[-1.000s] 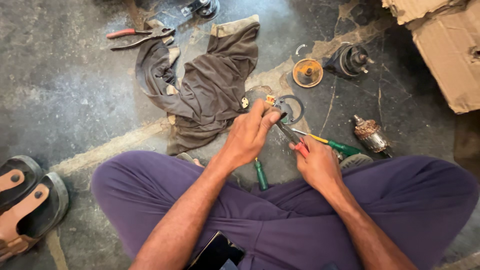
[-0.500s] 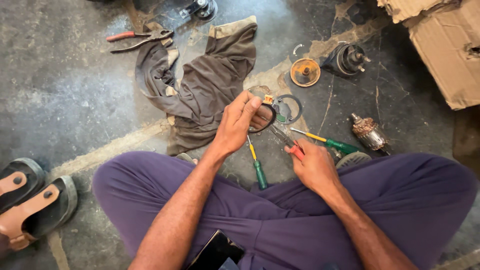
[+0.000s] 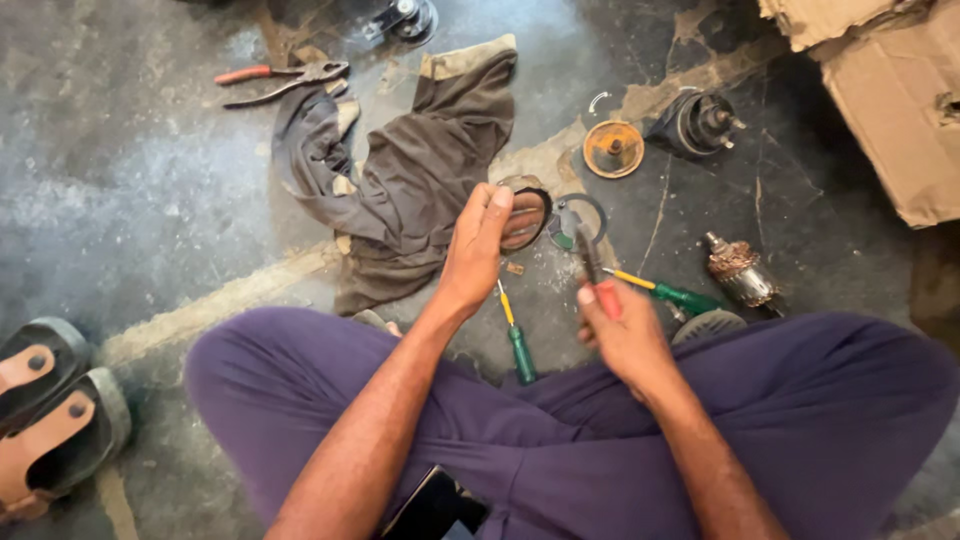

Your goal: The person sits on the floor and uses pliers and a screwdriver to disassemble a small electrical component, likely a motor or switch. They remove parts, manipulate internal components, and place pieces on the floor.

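Observation:
I sit cross-legged on a grimy concrete floor in purple trousers. My left hand [image 3: 478, 245] grips a round dark ring-shaped metal part [image 3: 525, 215], tilted so its open face shows. My right hand [image 3: 620, 330] holds red-handled pliers [image 3: 592, 262], their jaws pointing up toward the ring but apart from it. A thin metal ring [image 3: 585, 212] lies on the floor just behind the pliers' tip. Between my hands a green-handled screwdriver [image 3: 516, 340] lies on the floor. A second green screwdriver [image 3: 672, 293] lies to the right of my right hand.
A brown rag [image 3: 415, 175] lies ahead, with red-handled pliers [image 3: 280, 80] beyond it. An orange disc [image 3: 612, 148], a black motor housing [image 3: 698, 122] and a copper-wound armature [image 3: 738, 272] lie at right. Torn cardboard [image 3: 890, 110] is far right, sandals [image 3: 55, 410] at left.
My left hand has lifted the round part and turned it toward me. My right hand has drawn the pliers back, away from the part.

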